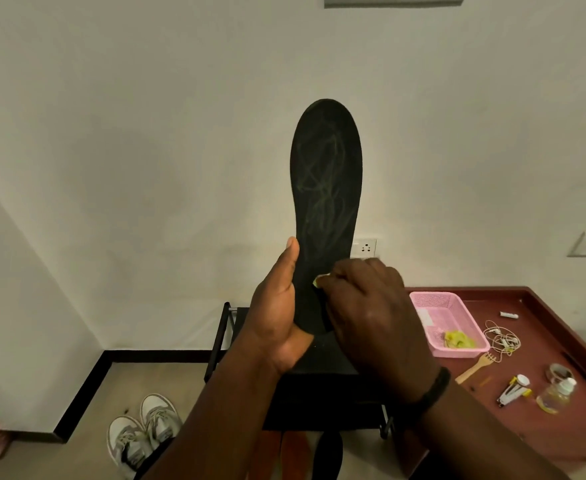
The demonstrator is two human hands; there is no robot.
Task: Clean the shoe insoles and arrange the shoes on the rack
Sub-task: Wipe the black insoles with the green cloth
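A long black insole (326, 174) stands upright in front of the wall, with pale yellowish smear marks on its face. My left hand (277, 313) grips its lower end, thumb up along the left edge. My right hand (371, 306) is curled round a small yellow-green cloth (319, 280) and presses it against the insole's lower part. Below them stands a black shoe rack (302, 382). A pair of grey-and-white sneakers (144, 431) lies on the floor at the lower left. Another dark insole (329, 452) and orange ones (284, 452) lie under the rack, partly hidden by my arms.
A dark red table (540, 410) at the right carries a pink basket (447, 323) with yellow cloth in it, earphones (501, 337), a wooden fork (475, 367), a small bottle (558, 394) and tape. A wall socket (364, 247) sits behind the insole.
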